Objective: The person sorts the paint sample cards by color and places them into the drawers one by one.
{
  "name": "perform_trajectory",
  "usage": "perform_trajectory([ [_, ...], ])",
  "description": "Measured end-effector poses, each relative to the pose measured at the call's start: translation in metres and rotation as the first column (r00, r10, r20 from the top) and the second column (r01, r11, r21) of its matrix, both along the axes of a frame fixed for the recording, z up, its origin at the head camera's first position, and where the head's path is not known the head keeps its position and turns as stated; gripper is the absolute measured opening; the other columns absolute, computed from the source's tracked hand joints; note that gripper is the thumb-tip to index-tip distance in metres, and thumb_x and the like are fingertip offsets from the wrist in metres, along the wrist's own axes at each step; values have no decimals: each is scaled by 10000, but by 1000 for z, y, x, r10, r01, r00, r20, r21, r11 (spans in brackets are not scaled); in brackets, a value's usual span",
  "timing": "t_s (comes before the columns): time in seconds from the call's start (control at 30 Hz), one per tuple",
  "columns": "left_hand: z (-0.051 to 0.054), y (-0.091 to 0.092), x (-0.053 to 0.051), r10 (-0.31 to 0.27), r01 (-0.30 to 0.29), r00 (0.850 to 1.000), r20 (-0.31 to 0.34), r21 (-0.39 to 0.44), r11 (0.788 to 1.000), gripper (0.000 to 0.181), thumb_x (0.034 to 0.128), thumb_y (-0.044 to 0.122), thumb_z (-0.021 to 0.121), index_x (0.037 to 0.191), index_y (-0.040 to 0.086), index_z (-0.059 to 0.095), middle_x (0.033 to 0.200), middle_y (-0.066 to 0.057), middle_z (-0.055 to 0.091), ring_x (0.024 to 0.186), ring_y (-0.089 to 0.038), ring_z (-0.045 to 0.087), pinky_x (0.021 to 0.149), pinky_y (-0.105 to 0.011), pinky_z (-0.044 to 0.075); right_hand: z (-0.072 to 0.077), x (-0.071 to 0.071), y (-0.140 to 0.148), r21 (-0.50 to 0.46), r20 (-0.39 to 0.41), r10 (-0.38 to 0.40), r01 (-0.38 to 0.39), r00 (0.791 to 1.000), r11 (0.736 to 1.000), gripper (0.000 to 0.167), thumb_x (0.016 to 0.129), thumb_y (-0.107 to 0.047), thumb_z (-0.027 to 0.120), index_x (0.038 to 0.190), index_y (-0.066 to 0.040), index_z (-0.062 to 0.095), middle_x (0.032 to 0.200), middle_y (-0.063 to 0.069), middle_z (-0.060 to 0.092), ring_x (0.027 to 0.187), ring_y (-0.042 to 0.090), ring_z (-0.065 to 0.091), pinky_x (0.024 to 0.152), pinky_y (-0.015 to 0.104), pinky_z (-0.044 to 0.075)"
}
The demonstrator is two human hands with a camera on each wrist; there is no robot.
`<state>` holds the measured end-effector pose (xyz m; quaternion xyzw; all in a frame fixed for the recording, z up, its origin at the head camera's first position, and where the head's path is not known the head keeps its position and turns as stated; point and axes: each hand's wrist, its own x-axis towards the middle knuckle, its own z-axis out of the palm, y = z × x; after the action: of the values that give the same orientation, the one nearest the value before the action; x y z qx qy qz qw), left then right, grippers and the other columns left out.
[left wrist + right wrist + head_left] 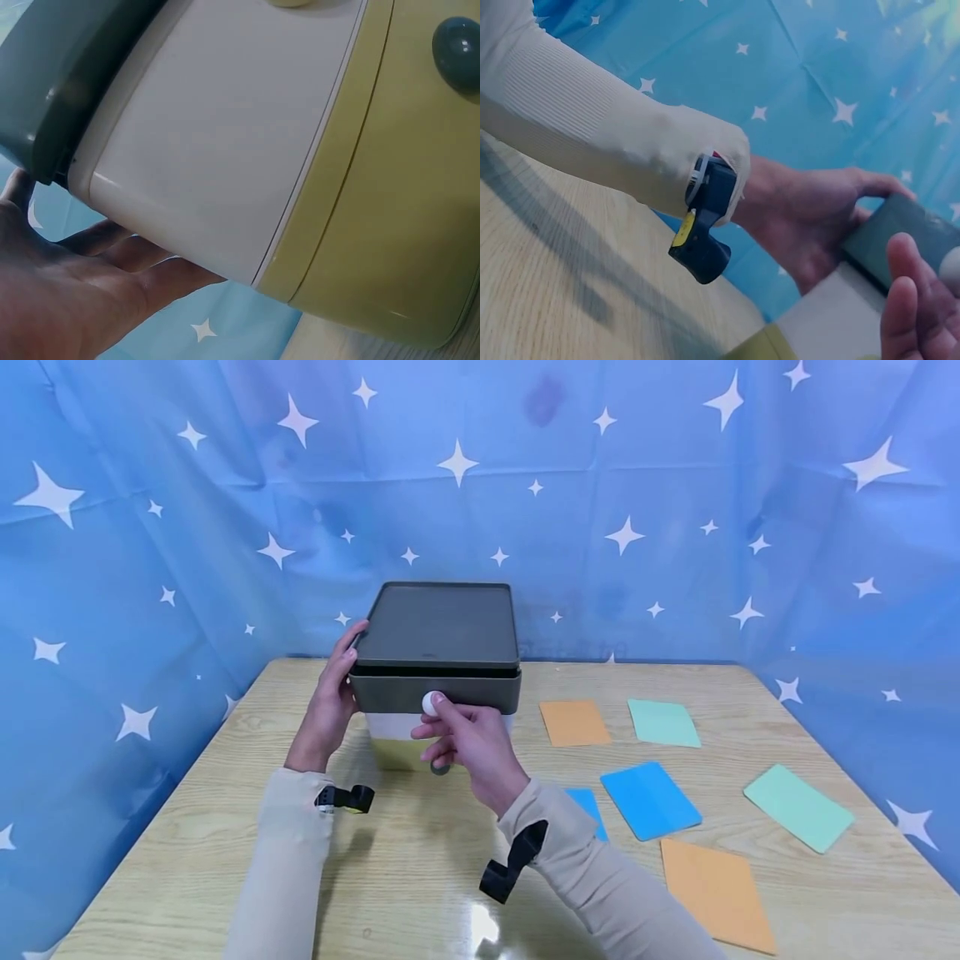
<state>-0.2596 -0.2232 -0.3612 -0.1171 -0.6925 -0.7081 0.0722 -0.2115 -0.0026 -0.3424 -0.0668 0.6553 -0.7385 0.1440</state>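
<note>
R grip (474,742) pinching rnd white knob (430,703), L grip (328,708) spread vs. smooth plastic box (441,625)

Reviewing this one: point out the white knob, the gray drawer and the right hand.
White knob (430,703): head view, on its round front.
Gray drawer (392,693): head view, front panel, left of the knob.
Right hand (480,746): head view, back of the hand.

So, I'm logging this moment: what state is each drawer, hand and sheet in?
Gray top drawer: looks slightly pulled out.
White middle drawer: appears closed.
Yellow bottom drawer: appears closed.
Left hand: rests against the side of the drawer unit.
Right hand: pinches the top drawer's white knob.
Paper sheets: lying spread out on the table.
</note>
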Motion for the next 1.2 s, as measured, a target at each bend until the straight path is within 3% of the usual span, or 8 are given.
perform_trajectory([
  [0.67,0,-3,-1,-38,38,999,-13,26,999,526,1065,466,320,1581,375,269,1667,78,172,1486,-166,232,1102,-346,306,-4,25,9,37,-31,40,-39,999,999,445,996,-433,599,1086,-11,712,887,82,776,586,143,681,636,275,555],
  [0.83,-1,-3,-1,-20,20,1000,3,4,1000,519,1057,469,320,1570,407,277,1672,81,164,1504,-182,199,1153,-453,281,-6,34,11,46,-17,54,-53,998,998,435,985,-446,611,1082,-36,717,891,79,778,571,148,675,620,274,558],
  [1.2,3,-4,-1,-60,59,998,9,24,998,535,1051,457,308,1579,399,245,1683,47,122,1520,-244,172,1190,-599,209,-5,55,14,23,-6,80,-80,997,997,438,973,-438,634,1078,-23,725,859,72,775,537,131,654,607,270,550],
])
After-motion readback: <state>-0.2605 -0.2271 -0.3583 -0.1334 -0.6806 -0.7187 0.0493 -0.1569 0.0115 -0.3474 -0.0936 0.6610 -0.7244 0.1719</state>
